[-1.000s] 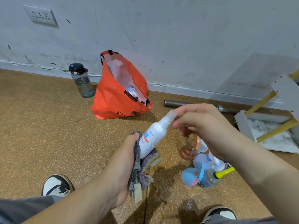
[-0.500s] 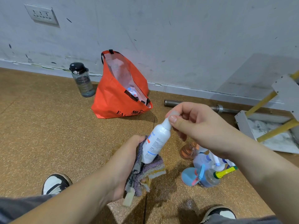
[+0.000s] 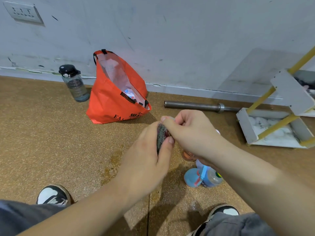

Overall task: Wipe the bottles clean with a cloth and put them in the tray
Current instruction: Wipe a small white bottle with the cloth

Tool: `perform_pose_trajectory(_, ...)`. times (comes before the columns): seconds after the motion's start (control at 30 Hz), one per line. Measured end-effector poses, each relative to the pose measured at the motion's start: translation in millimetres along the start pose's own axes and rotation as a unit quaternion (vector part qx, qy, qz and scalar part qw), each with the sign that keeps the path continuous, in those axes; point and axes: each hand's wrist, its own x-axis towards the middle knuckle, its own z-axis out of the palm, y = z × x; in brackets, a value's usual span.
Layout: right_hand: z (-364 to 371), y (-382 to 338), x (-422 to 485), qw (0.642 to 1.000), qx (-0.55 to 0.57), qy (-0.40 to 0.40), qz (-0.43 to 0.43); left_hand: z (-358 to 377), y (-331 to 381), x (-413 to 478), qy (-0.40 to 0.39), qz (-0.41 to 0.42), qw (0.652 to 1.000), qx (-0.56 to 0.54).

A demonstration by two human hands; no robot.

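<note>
Nearest, a left shoe [image 3: 52, 195] and right shoe [image 3: 225, 210] on the speckled brown floor [image 3: 42, 142]; above them the left hand [image 3: 146, 160] is clenched round a striped cloth [image 3: 162, 136] that wraps the bottle [image 3: 173, 118], so only a pale sliver of its top shows, pinched by the curled right hand [image 3: 192, 133]. Just right of the hands a blue bottle [image 3: 204, 178] lies on the floor near an amber bottle [image 3: 187, 155] half hidden behind the right wrist; further right a white rack [image 3: 245, 126] with yellow rods. Far, along the wall: orange bag [image 3: 115, 103], grey water bottle [image 3: 75, 84] left of it, steel bar [image 3: 196, 105] to its right, wall socket [image 3: 23, 11] top left.
</note>
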Motion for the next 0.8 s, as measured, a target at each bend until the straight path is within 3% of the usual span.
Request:
perform_pose_trajectory(0.1,-8,7,1,0.998,-0.017,0.062,-0.015,13,-6,5,-0.020,-0.027,0.998,-0.043)
perform_pose_trajectory(0.17,-14,13,3,0.995,-0.003,0.102,-0.010,24,-8,4,-0.016,-0.154,0.971,-0.181)
perform_pose_trajectory(0.2,-18,15,3,0.993,0.005,0.118,-0.005,30,-7,4,-0.028,-0.246,0.929,-0.277)
perform_pose_trajectory(0.27,-23,18,3,0.991,0.005,0.134,-0.006,37,-3,6,-0.060,-0.386,0.808,-0.442)
perform_pose_trajectory(0.3,-24,21,2,0.990,-0.012,0.137,-0.013,36,2,8,-0.073,-0.423,0.770,-0.472)
perform_pose_trajectory(0.33,-25,24,0,0.989,-0.039,0.139,-0.027,36,3,11,-0.085,-0.436,0.761,-0.473)
perform_pose_trajectory(0.5,-34,33,-22,0.977,-0.116,0.155,-0.088,42,13,13,-0.123,-0.421,0.817,-0.375)
perform_pose_trajectory(0.67,-70,68,-50,0.968,-0.138,0.209,-0.032,54,23,6,-0.125,-0.386,0.857,-0.319)
perform_pose_trajectory(0.8,-96,119,-75,0.963,-0.119,0.239,0.044,68,29,-2,-0.150,-0.374,0.859,-0.317)
